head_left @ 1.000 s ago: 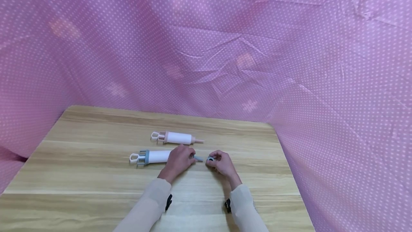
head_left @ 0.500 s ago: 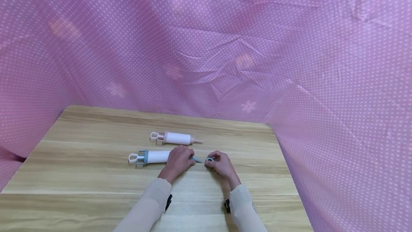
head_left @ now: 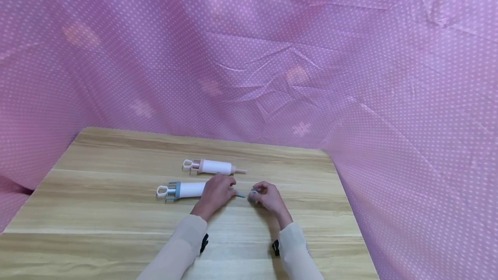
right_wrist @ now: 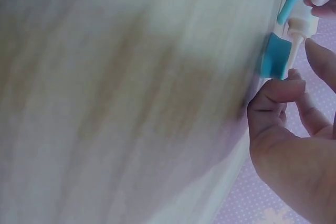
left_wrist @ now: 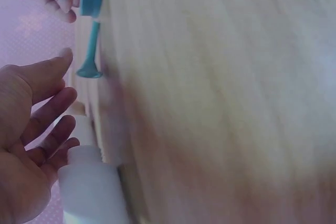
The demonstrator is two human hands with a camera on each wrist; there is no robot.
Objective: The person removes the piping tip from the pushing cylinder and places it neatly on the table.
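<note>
Lowered blue nozzle [left_wrist: 91, 51] to desk [head_left: 116, 215], right of left hand [head_left: 217, 191] with fingers released, likely for easy reach; can't tell grip of right hand [head_left: 270, 198] at blue ring [left_wrist: 92, 1].

Creased pink-purple fabric [head_left: 249, 55] with white dots hangs behind and beside a wood-grain table [head_left: 105, 219].

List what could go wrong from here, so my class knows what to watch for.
1. The blue nozzle lies off the white tube, and the left hand has no grip on it, so it might roll if nudged.
2. The right hand holds the small blue ring in its fingers; it could slip.
3. The pink and white tube lies close beyond the left hand, which might bump it.
</note>
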